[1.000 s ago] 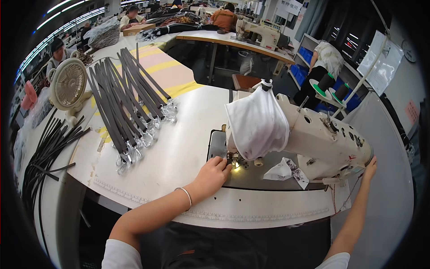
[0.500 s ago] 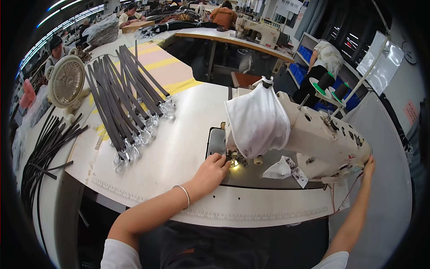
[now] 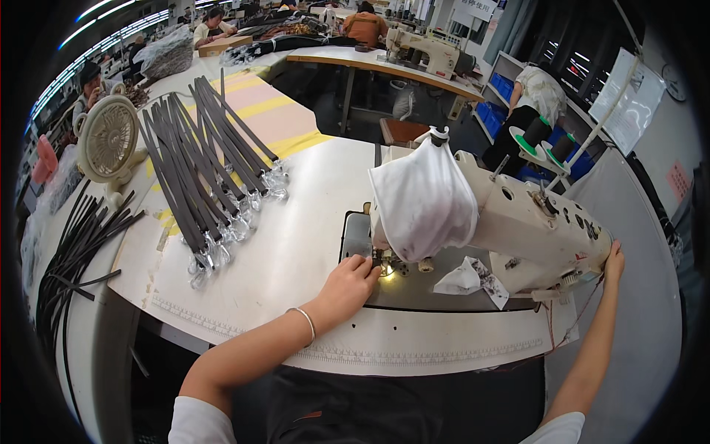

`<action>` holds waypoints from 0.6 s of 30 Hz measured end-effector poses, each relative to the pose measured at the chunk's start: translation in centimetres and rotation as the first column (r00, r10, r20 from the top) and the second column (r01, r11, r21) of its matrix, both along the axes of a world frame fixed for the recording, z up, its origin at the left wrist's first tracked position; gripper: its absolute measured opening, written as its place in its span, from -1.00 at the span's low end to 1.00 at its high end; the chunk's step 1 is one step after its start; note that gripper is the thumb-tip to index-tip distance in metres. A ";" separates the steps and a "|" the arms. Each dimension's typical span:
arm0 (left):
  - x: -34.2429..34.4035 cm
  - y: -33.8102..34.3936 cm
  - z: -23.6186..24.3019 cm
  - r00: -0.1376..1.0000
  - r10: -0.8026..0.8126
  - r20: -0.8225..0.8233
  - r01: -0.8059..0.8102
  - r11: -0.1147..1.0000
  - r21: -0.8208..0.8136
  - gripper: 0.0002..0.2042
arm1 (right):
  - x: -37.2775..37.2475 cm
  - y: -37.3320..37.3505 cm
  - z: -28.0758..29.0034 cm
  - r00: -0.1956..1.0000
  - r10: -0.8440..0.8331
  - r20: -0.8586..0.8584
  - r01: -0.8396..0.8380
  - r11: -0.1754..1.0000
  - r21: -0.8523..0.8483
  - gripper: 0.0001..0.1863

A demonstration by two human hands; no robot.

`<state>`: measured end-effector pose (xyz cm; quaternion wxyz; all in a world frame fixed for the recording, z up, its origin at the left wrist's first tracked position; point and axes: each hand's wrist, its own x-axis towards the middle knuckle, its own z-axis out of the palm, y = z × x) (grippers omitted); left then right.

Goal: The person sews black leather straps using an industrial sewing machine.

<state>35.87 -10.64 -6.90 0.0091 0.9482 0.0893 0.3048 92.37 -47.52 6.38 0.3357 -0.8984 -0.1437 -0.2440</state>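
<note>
A cream sewing machine stands on the white table, a white cloth draped over its head. At its lit needle area, my left hand rests with fingers bent and pressed together by the presser foot. Whatever is between those fingertips is too small or hidden to name. My right hand reaches round the machine's far right end, fingers curled on the handwheel, which is mostly hidden. A crumpled, stained white cloth scrap lies on the machine bed beneath the arm.
Dark straps with clear-wrapped ends lie fanned out left of the machine. More black strips hang over the left side table, near a cream fan. Thread cones stand behind the machine. Several co-workers are farther back.
My right hand has shifted slightly up on the handwheel end, and its forearm moved a little right. The left hand stays at the needle. A person at far left has raised a hand.
</note>
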 end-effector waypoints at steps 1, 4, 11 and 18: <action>0.1 -0.1 0.0 1.000 -0.005 0.019 0.005 1.000 0.006 -0.66 | 0.4 -0.4 0.2 0.997 0.039 0.060 -0.039 0.999 -0.007 -0.35; 0.2 -0.1 -0.2 1.000 0.015 -0.007 -0.016 0.999 -0.029 -0.66 | 1.7 -3.0 1.9 0.991 -0.130 0.041 0.131 0.991 -0.018 -0.40; -0.1 0.0 0.1 0.998 0.040 -0.038 -0.042 0.998 -0.042 -0.66 | -1.8 -1.0 -1.6 0.952 0.096 -0.292 -0.056 0.988 0.144 -0.42; 0.0 -0.2 -0.3 0.996 0.074 -0.043 -0.072 0.997 0.029 -0.67 | -3.1 -0.1 -7.8 0.986 0.146 -0.085 -0.063 0.783 0.619 -0.36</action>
